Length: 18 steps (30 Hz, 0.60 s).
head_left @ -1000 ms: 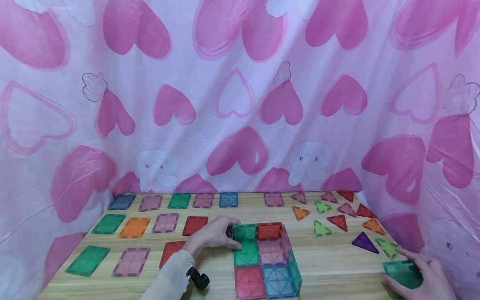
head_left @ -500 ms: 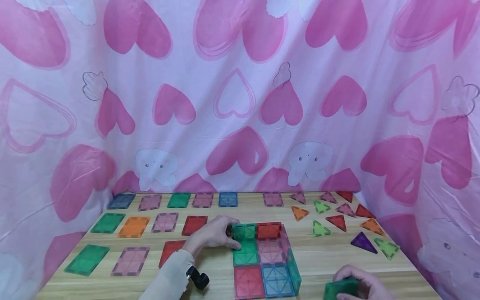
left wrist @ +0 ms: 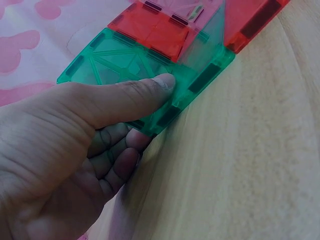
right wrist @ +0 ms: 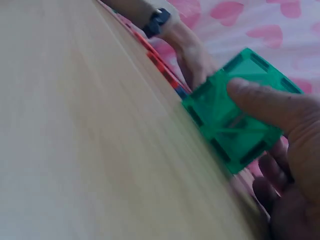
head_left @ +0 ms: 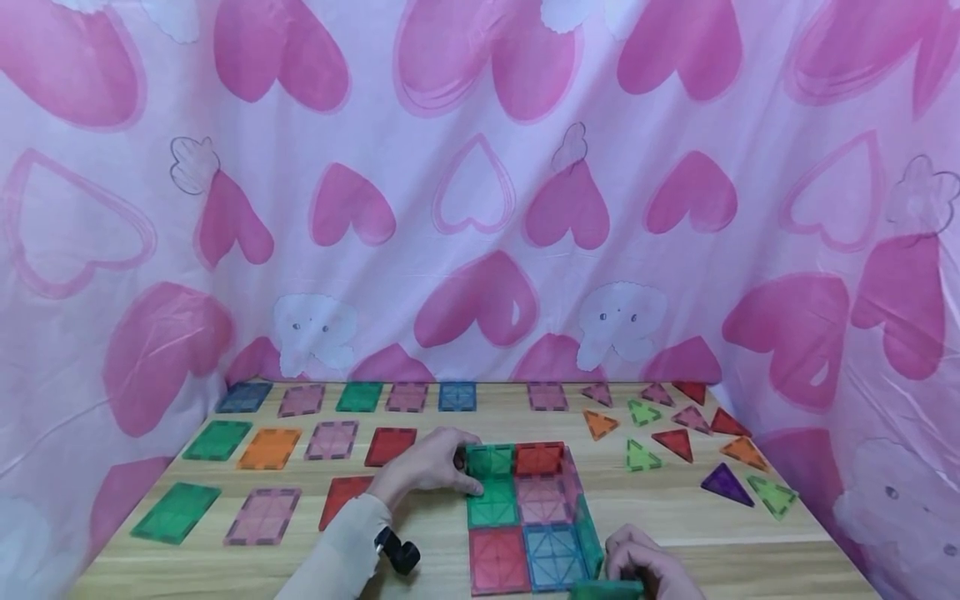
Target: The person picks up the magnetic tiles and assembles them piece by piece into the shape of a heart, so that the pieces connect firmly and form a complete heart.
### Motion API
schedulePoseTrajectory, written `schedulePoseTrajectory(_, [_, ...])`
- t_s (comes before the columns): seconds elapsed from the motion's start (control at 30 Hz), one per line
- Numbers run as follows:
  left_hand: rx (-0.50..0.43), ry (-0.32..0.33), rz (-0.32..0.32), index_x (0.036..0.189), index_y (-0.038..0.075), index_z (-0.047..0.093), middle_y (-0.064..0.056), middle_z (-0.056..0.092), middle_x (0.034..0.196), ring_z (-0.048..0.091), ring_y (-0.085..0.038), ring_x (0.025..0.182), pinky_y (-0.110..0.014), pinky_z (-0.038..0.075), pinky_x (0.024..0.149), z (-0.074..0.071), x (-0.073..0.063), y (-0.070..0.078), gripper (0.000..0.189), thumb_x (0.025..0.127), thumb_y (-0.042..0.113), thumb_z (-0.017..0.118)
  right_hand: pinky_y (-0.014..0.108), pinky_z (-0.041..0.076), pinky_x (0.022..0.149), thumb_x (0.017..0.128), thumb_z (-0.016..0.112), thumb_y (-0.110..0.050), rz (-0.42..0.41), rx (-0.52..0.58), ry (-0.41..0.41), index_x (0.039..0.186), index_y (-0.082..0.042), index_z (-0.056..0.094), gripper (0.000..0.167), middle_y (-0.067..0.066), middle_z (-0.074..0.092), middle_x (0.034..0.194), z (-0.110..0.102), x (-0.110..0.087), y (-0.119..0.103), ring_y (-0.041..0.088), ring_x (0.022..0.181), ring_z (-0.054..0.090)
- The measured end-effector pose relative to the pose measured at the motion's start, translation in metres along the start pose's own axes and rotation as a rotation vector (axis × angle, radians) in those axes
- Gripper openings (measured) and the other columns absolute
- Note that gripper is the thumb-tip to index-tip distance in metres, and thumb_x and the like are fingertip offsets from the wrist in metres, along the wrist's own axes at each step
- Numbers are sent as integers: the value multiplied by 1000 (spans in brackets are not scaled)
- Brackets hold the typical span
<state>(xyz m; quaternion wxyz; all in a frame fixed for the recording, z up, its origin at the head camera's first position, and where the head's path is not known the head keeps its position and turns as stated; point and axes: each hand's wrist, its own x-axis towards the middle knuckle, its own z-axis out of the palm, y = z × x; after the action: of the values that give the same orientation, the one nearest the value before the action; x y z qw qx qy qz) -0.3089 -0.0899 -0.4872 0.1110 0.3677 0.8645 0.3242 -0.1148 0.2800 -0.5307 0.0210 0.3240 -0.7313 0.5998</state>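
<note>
A small structure of translucent magnetic tiles stands at the front centre of the table. Its floor has a green, a pink, a red [head_left: 498, 560] and a blue square [head_left: 557, 556]. Upright tiles line the far edge, green [head_left: 491, 459] and red [head_left: 540, 458], and the right edge, pink and green [head_left: 589, 537]. My left hand [head_left: 427, 468] pinches the upright green tile at the far left corner, thumb inside and fingers behind. At the near right corner, my right hand [head_left: 651, 565] holds another green square tile [right wrist: 220, 107] on edge, thumb across its face.
Square tiles lie in rows on the left, among them an orange one [head_left: 270, 449] and a pink one [head_left: 262, 517]. Several triangular tiles, including a purple one [head_left: 726, 484], lie at the right. A pink heart-patterned curtain [head_left: 480, 208] surrounds the table.
My right hand has carried the green square tile from the table's right side leftward to the near right corner of the structure. The left hand has stayed in place.
</note>
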Motion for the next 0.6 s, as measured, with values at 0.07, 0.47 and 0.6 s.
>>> schedulePoseTrajectory(0.07, [3, -2, 0, 118, 25, 78, 12, 66, 95, 56, -9, 88, -29, 52, 80, 0, 0, 0, 37, 88, 36, 98, 28, 48, 78, 89, 79, 13, 72, -85, 77, 108, -5, 60, 32, 1, 57, 114, 6, 4, -3, 21, 96, 57])
schedulePoseTrajectory(0.47, [10, -5, 1, 121, 25, 78, 13, 66, 96, 56, -7, 87, -28, 52, 79, 1, 0, -1, 38, 89, 37, 97, 23, 53, 98, 70, 110, -30, 276, -334, 173, 173, -4, 25, 135, 22, 51, 159, 23, 30, -3, 23, 138, 59])
schedulePoseTrajectory(0.6, [1, -9, 9, 119, 26, 78, 13, 66, 95, 57, -8, 87, -28, 52, 78, 0, 1, -1, 37, 89, 38, 97, 36, 54, 109, 75, 107, -29, 528, -217, 133, 177, -17, 7, 143, 21, 39, 170, 23, 42, -10, 40, 148, 48])
